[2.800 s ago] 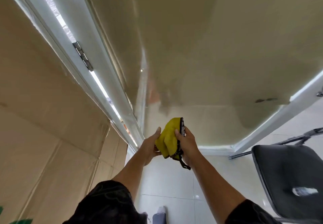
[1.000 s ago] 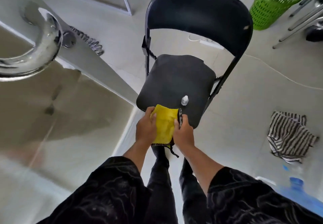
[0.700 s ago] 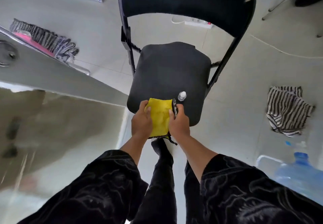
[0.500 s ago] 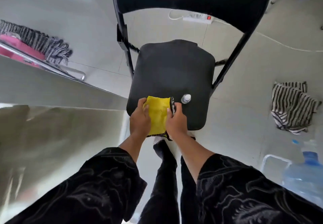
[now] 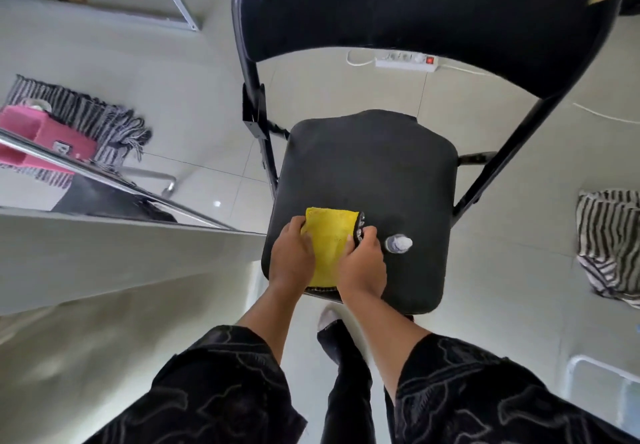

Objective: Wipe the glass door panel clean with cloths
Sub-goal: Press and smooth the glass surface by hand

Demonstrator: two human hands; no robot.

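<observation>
Yellow cloth (image 5: 330, 246) | gripped by hands: left (image 5: 291, 258), right (image 5: 363, 263) | maybe touching chair seat (image 5: 374, 173)

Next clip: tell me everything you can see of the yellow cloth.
The yellow cloth is folded into a rough rectangle. It looks soft and fuzzy, with dark patterned trim along its right and near edges. It is spread flat over the front of the black chair seat. The left hand holds its left edge and the right hand its right edge. A small bottle lies just right of it.
</observation>
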